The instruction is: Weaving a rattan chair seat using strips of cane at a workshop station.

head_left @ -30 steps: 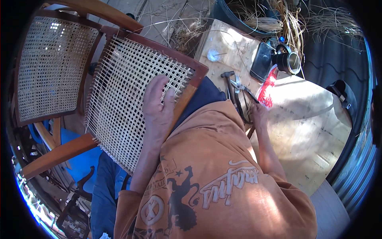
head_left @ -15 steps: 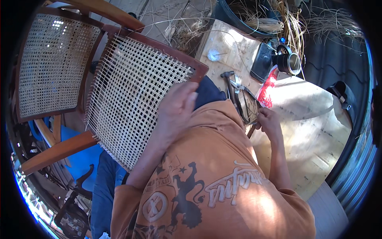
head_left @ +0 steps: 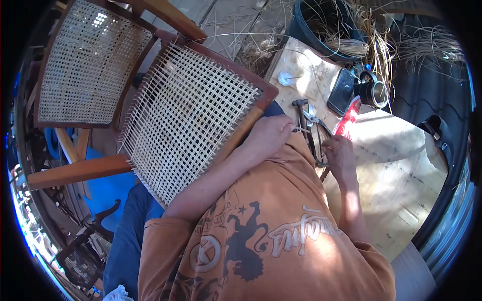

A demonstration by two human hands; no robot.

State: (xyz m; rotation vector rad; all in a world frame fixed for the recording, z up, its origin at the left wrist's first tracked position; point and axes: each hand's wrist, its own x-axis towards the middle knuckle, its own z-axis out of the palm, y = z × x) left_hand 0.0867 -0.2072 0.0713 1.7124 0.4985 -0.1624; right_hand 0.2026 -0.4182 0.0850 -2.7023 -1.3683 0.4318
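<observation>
The unfinished-edged woven cane seat [head_left: 193,115] of a wooden chair lies tilted at my left, loose strand ends along its left side. My left hand [head_left: 268,136] is closed just off the seat's right front corner, by my shirt. From its fingers sticks a thin pale strip [head_left: 303,130], pointing toward my right hand. My right hand [head_left: 340,154] has its fingers pinched together beside the handles of the pliers [head_left: 321,123]; what they hold, if anything, is hidden. A hammer [head_left: 301,111] lies next to the pliers on the board.
The chair's cane backrest [head_left: 90,65] stands at far left, with a wooden armrest [head_left: 80,171] below. On the wooden board [head_left: 296,57] are a dark phone [head_left: 343,90], a mug [head_left: 375,93] and a red-and-white packet [head_left: 347,120]. Behind stands a dark bucket [head_left: 307,27] with cane strands [head_left: 346,46].
My left hand has moved right, off the seat's corner toward my right hand, and a thin pale strip now shows in it. The whole view has shifted slightly.
</observation>
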